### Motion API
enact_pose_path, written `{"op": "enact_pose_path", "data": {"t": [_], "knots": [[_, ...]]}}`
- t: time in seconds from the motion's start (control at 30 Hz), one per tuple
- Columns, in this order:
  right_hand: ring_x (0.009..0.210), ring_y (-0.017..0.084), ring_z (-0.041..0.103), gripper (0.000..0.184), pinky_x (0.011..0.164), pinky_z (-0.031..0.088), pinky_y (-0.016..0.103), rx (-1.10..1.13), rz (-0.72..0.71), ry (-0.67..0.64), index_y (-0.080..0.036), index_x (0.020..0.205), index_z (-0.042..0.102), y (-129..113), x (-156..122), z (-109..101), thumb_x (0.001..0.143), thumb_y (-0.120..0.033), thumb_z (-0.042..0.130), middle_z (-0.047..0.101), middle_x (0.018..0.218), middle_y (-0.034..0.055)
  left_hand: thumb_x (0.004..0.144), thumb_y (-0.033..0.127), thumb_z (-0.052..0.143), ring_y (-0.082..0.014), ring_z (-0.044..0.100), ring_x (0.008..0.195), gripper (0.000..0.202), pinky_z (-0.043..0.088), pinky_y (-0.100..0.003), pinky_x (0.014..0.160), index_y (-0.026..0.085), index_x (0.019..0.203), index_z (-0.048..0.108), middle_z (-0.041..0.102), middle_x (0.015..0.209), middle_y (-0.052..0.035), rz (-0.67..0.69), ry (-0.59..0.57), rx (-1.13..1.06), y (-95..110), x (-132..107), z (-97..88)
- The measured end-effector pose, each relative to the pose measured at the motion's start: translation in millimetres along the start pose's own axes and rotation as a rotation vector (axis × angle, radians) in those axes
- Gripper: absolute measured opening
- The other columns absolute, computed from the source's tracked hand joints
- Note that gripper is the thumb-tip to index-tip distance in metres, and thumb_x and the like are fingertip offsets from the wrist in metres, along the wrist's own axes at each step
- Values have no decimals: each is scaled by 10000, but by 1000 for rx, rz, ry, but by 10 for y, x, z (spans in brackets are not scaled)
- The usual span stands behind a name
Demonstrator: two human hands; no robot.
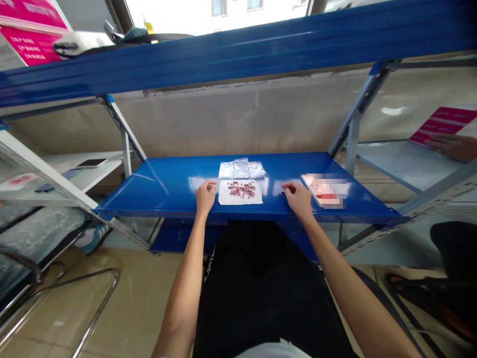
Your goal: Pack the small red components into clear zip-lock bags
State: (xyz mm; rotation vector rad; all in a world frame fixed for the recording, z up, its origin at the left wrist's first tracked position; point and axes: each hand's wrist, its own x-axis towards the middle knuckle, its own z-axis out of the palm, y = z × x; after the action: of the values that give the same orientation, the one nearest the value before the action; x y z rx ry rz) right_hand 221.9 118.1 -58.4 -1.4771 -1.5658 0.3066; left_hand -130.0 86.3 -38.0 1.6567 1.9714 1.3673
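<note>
A white sheet [240, 198] lies on the blue metal shelf [164, 186], with several small red and dark pieces [242, 189] scattered on it. Just behind it sit clear small plastic bags [241, 169]. My left hand [205, 196] rests on the shelf at the sheet's left edge, fingers curled inward, nothing visible in them. My right hand [298, 198] rests on the shelf to the right of the sheet, fingers bent down on the surface. It lies beside a phone [325, 190] lying flat.
A blue beam [238, 47] crosses overhead. To the left, a white shelf [89, 171] holds phones. At the right, another person's hand [452, 146] rests by a pink card [443, 124]. A metal chair frame [55, 288] stands lower left.
</note>
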Motion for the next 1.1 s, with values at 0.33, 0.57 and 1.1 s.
{"op": "enact_pose_path", "data": {"t": [0.33, 0.57, 1.1], "knots": [[827, 276, 708, 256, 871, 511, 409, -12, -1, -5, -197, 908, 756, -31, -16, -2, 839, -260, 518, 785, 872, 103, 914, 234, 573, -200, 680, 763, 235, 470, -277, 766, 198, 1016, 782, 751, 816, -46, -18, 3, 5, 31, -12, -9], [840, 264, 710, 253, 873, 517, 396, 6, 5, 9, -187, 928, 756, 1, -5, 27, 838, -251, 529, 790, 895, 101, 918, 226, 560, -195, 683, 752, 251, 477, -276, 767, 188, 1022, 785, 755, 813, -40, -17, 5, 8, 25, -6, -3], [884, 245, 727, 233, 823, 514, 325, -111, 84, -189, -169, 1008, 773, -75, 409, 131, 913, -287, 597, 790, 951, 105, 930, 211, 582, -190, 682, 776, 243, 505, -289, 809, 199, 1100, 755, 740, 839, -42, 83, 22, 12, 152, 114, 140]]}}
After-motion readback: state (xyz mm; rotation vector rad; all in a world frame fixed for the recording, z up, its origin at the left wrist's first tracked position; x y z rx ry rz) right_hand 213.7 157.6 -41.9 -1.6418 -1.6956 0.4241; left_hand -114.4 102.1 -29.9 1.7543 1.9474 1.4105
